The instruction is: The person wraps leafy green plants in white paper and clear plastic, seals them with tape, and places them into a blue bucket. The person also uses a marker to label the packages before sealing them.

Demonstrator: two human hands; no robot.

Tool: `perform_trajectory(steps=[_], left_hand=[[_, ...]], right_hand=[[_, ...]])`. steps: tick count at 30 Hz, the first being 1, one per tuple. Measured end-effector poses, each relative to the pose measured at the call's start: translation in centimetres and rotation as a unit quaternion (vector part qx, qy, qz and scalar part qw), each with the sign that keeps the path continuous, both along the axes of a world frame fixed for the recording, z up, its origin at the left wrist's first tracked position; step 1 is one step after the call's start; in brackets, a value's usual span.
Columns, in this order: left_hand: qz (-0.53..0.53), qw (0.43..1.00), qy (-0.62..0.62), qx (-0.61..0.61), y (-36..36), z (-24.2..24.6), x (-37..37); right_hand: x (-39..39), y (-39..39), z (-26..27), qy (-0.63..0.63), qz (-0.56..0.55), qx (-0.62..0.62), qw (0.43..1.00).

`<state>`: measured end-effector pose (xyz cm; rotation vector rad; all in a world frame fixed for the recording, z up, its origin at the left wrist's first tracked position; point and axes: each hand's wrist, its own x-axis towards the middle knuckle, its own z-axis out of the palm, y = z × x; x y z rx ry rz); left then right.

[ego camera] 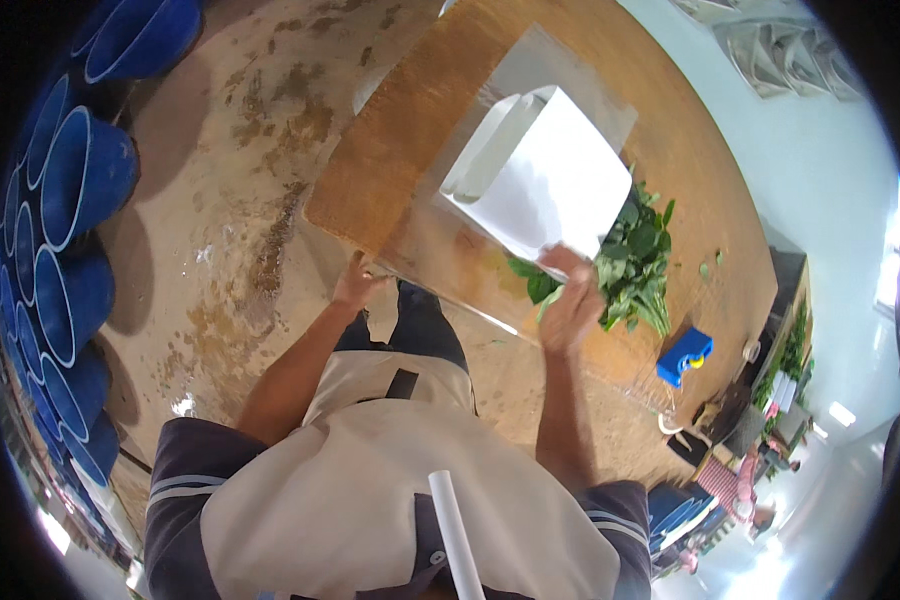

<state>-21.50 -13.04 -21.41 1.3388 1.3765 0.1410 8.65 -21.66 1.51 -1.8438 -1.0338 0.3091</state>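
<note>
My right hand (572, 301), somewhat blurred, grips the lower end of a white paper wrap (562, 176). The wrap tilts over the table, its open mouth towards the upper left; its contents cannot be made out. Green leafy stems (637, 251) lie beside and partly behind the wrap, close to my right hand. Beneath the wrap, a clear plastic sheet (521, 64) is spread on the brown tabletop (394, 142). My left hand (360, 283) is at the table's near edge, fingers apart, with nothing seen in it.
A blue tape dispenser (679, 358) with a yellow core stands right of the leaves. Several blue buckets (94, 176) line the left side on a stained floor (217, 300). A person in pink (746, 480) and more greenery (795, 349) are far right. A pale wall (802, 150) borders the table.
</note>
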Motion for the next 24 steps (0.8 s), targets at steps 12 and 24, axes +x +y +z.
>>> perform_trajectory(steps=[12, 24], left_hand=[[-0.056, 0.969, -0.183, -0.155, 0.9, 5.5, -2.5], [-0.098, 0.989, -0.107, 0.020, 2.9, 11.3, 1.8]], right_hand=[[-19.4, -8.3, -7.0, 0.164, -0.024, -0.203, 0.965], [-16.4, -0.8, -8.8, 0.055, -0.024, -0.198, 0.978]])
